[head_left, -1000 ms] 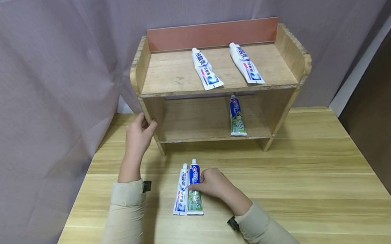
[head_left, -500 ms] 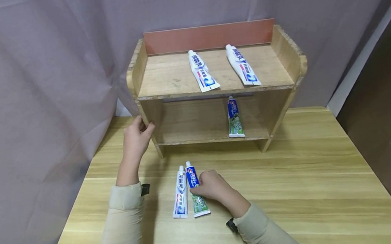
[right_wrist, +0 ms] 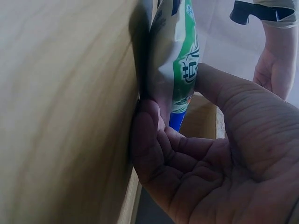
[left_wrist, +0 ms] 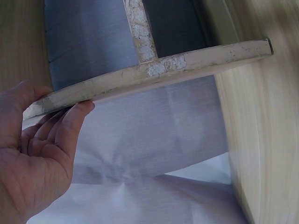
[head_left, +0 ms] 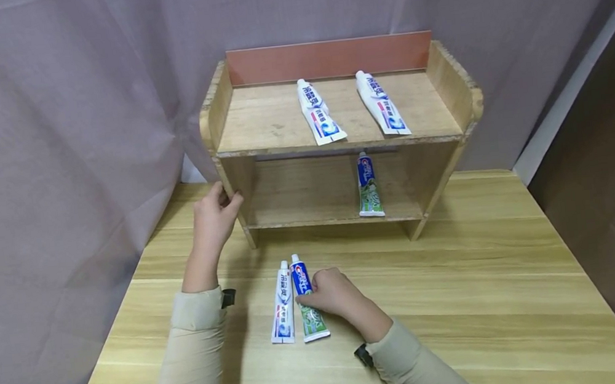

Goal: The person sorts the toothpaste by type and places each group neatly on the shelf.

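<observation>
In the head view, my right hand (head_left: 339, 294) holds a blue and green toothpaste tube (head_left: 313, 322) near the front middle of the table. The right wrist view shows thumb and fingers pinching this toothpaste tube (right_wrist: 184, 60) from both sides, close against the wooden surface. Just left of it lies a white toothpaste tube (head_left: 282, 309), cap toward the shelf. My left hand (head_left: 215, 216) is at the left side of a small two-tier wooden shelf (head_left: 269, 118). Up close, its thumb and fingers grip the edge of the shelf's side panel (left_wrist: 201, 59) from opposite faces.
Two white toothpaste tubes, a left one (head_left: 320, 113) and a right one (head_left: 382, 104), lie slanted on the upper tier. Another blue and green tube (head_left: 368, 189) lies on the lower tier, right of centre. A grey cloth (head_left: 83, 114) hangs behind the table (head_left: 490, 298).
The blue and green tube in my right hand has turned, its bottom end swinging right, so a gap now separates it from the white tube. My left hand keeps its grip on the shelf.
</observation>
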A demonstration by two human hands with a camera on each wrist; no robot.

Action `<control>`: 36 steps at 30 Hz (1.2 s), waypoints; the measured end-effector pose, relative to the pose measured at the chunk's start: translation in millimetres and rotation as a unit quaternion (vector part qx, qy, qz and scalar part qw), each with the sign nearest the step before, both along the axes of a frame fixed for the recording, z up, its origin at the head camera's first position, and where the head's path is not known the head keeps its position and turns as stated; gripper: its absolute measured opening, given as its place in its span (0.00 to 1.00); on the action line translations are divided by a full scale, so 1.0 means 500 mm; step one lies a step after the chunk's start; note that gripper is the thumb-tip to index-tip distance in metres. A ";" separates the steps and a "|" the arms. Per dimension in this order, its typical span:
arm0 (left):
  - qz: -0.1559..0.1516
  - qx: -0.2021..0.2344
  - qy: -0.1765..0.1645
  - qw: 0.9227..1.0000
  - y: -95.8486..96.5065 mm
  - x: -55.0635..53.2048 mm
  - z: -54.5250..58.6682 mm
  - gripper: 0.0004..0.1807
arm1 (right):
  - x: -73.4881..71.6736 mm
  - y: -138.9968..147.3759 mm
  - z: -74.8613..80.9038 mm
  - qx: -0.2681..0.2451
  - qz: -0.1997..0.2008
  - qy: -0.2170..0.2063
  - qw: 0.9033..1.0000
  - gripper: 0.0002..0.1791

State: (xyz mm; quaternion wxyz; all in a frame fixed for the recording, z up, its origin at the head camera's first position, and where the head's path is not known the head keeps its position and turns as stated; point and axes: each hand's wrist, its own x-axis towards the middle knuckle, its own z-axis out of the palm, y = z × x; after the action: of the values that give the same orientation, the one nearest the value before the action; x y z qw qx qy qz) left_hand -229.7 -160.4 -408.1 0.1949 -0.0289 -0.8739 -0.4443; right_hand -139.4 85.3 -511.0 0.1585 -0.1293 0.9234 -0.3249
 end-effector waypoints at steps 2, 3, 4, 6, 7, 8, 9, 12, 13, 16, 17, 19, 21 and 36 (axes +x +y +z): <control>-0.001 0.002 0.002 1.000 0.001 -0.001 0.000 0.14 | -0.001 0.000 0.000 0.000 -0.003 -0.005 1.000 0.24; -0.002 0.002 0.003 1.000 0.001 -0.002 0.000 0.14 | -0.002 -0.001 0.000 0.001 -0.005 -0.007 1.000 0.24; -0.002 0.002 0.004 1.000 0.002 -0.002 0.000 0.13 | -0.003 -0.001 -0.001 0.003 -0.006 -0.009 1.000 0.23; -0.001 -0.001 0.006 1.000 0.002 -0.004 0.000 0.13 | -0.005 0.000 -0.003 0.003 -0.008 -0.012 1.000 0.21; -0.001 -0.002 0.007 1.000 0.002 -0.004 0.000 0.12 | -0.007 0.000 -0.003 0.004 -0.010 -0.016 1.000 0.21; -0.001 -0.002 0.008 1.000 0.003 -0.004 0.000 0.12 | -0.008 0.000 -0.004 0.005 -0.011 -0.018 1.000 0.20; 0.000 -0.002 0.008 1.000 0.003 -0.005 0.000 0.12 | -0.009 0.001 -0.005 0.004 -0.011 -0.020 1.000 0.20; 0.000 -0.002 0.007 1.000 0.003 -0.006 0.001 0.12 | -0.013 0.002 -0.006 0.000 -0.012 -0.025 1.000 0.20; 0.000 0.000 0.007 1.000 0.003 -0.006 0.002 0.12 | -0.014 0.003 -0.006 -0.001 -0.013 -0.026 1.000 0.20; -0.003 0.005 0.006 1.000 0.003 -0.007 0.003 0.13 | -0.017 0.003 -0.005 -0.005 -0.013 -0.026 1.000 0.20; -0.003 0.007 0.006 1.000 0.003 -0.006 0.004 0.13 | -0.017 0.003 -0.004 -0.005 -0.012 -0.026 1.000 0.20; -0.003 0.008 0.005 1.000 0.003 -0.006 0.005 0.12 | -0.018 0.003 -0.003 -0.007 -0.010 -0.025 1.000 0.20; 0.000 0.006 0.005 1.000 0.003 -0.006 0.006 0.12 | -0.019 0.003 -0.003 -0.008 -0.009 -0.025 1.000 0.20; 0.004 -0.003 0.005 1.000 0.003 0.003 -0.001 0.12 | -0.012 0.015 0.000 -0.040 -0.010 -0.044 0.998 0.19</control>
State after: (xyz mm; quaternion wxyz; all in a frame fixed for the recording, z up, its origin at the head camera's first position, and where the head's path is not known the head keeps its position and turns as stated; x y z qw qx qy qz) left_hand -228.3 -159.0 -408.4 0.2014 -0.0279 -0.8746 -0.4402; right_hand -145.5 92.7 -511.0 0.1901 -0.1122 0.9029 -0.3688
